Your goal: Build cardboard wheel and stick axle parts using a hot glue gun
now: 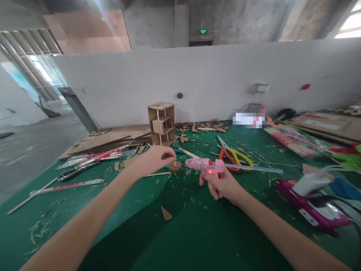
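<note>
My right hand (pixel 222 184) is wrapped around the handle of a pink hot glue gun (pixel 204 164), whose small light glows red. A long translucent glue stick (pixel 254 168) juts out of its back end. The nozzle points left, close to a small round cardboard disc (pixel 174 168) lying on the green table. Above that disc my left hand (pixel 153 160) is closed in a pinch, its fingertips at the top of a short pale stick (pixel 175 163) that stands on the disc. Behind the hand rises a cardboard shelf-like model (pixel 161 124) with thin stick posts.
Yellow-handled scissors (pixel 239 156) and red-handled pliers (pixel 228 162) lie beyond the glue gun. A purple power strip (pixel 313 207) with plugs sits at right. Cardboard sheets (pixel 113 137), packaged sticks (pixel 70 186) and scraps are spread at left. A white partition (pixel 126 86) borders the table's back.
</note>
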Motion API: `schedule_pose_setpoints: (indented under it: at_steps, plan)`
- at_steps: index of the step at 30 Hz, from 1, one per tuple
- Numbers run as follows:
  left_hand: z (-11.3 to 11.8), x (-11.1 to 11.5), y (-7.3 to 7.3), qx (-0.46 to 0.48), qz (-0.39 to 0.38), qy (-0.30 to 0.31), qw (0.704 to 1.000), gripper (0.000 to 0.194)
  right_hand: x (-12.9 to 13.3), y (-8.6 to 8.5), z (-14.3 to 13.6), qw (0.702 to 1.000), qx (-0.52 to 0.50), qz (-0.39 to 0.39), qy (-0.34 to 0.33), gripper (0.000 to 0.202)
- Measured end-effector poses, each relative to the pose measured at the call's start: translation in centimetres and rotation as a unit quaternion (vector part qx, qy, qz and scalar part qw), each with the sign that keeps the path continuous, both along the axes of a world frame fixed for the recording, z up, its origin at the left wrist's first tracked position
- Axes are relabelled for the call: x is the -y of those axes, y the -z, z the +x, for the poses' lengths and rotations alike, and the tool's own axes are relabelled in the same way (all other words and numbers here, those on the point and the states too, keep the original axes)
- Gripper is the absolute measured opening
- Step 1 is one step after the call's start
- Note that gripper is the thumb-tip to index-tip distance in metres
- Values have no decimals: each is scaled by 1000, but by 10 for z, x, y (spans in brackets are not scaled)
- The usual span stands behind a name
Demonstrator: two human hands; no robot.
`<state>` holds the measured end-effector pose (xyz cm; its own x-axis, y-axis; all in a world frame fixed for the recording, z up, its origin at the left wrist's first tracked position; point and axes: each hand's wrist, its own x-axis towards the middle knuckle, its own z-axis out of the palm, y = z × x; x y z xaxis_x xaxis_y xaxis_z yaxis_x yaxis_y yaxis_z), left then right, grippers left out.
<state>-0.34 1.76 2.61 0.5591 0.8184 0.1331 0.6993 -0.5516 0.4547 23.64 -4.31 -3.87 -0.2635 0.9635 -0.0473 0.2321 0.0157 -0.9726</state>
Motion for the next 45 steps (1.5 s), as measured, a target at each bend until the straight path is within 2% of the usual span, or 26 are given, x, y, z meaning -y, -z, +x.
schedule_pose_setpoints:
  at_steps: [4, 15, 25, 39, 45]
  plan:
    - [3, 1, 3, 1, 30, -1, 1000, 22, 1, 3, -1, 999, 43, -2, -24, 37]
    - [11, 9, -1, -9, 47, -9, 999, 21, 3, 0, -3, 990, 140, -27, -6, 39]
    - [11, 11, -1, -3, 40, -3, 999, 24, 2, 4, -1, 989, 149, -2, -17, 45]
    - [12, 13, -2, 17, 30, -7, 999, 20, 2, -2, -3, 991, 131, 8, -31, 41]
    - [12, 13, -2, 16, 31, -11, 999, 21, -2, 4, -1, 992, 122, 17, -33, 43]
